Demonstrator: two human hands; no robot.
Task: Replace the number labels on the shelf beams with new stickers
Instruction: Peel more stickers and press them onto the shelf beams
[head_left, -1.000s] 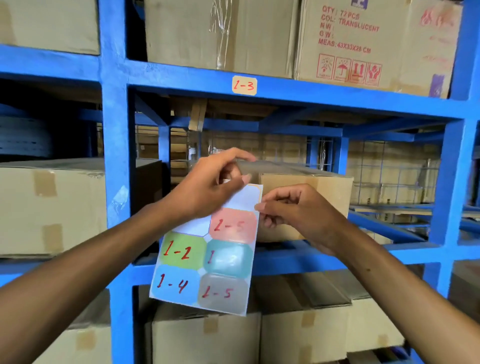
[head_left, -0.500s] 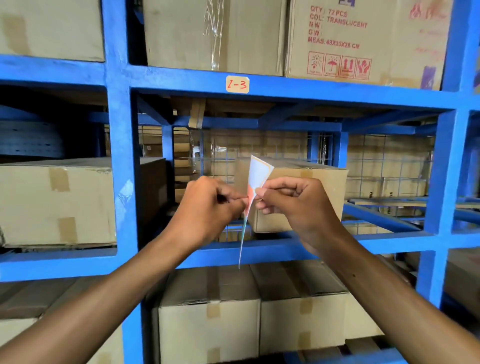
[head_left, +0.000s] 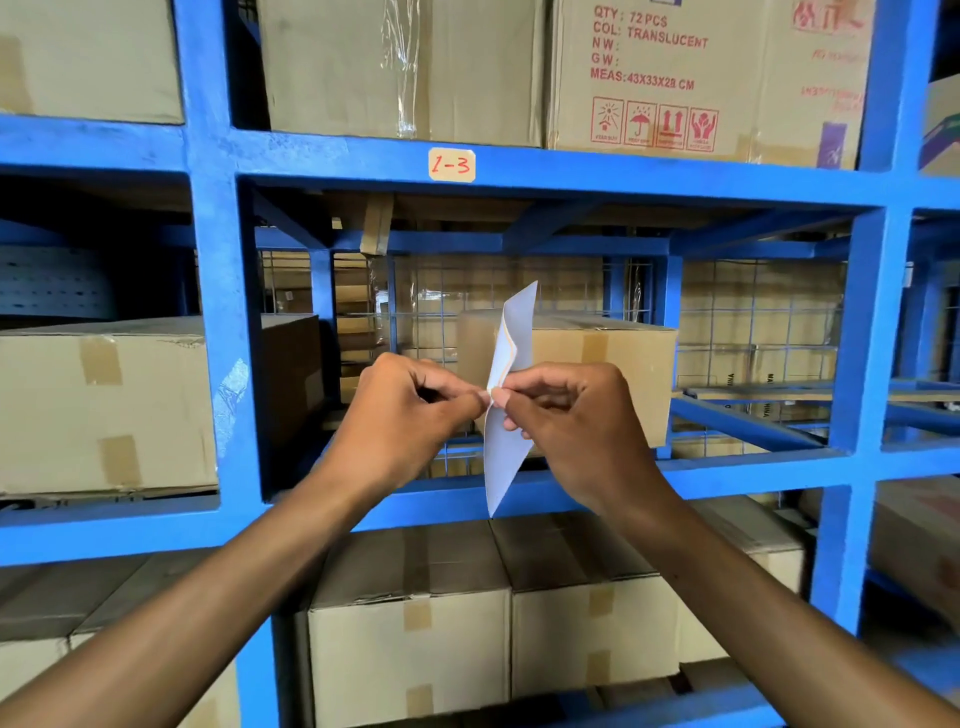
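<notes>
Here, head view, taken line by line:

Sticker sheet: the sticker sheet (head_left: 508, 400) is turned nearly edge-on to the camera, its pale back showing, held in front of the middle shelf bay; likely turned this way so its edge can be worked with the nails.

Left hand: the left hand (head_left: 410, 415) has its fingers curled, thumb and forefinger pinching the sheet's near edge, probably to catch the lip of one sticker.

Right hand: the right hand (head_left: 571, 421) pinches the same spot from the other side, fingertips meeting the left's; judged, it steadies the backing while the other peels.

Peeled edge: a thin orange line (head_left: 506, 343) runs along the sheet's upper fold, perhaps a sticker lifting; I cannot tell for sure.

Old label: the label "1-3" (head_left: 451, 165) sits on the upper shelf beam (head_left: 649, 174), above the hands and well apart from them, still stuck in place; it seems the next one to be replaced.

Surroundings: a cardboard box (head_left: 613, 374) stands on the middle shelf just behind the sheet; a printed carton (head_left: 691, 78) rests on the upper beam.

Step in hand: separating a new sticker from its backing; sticking not yet begun.
</notes>
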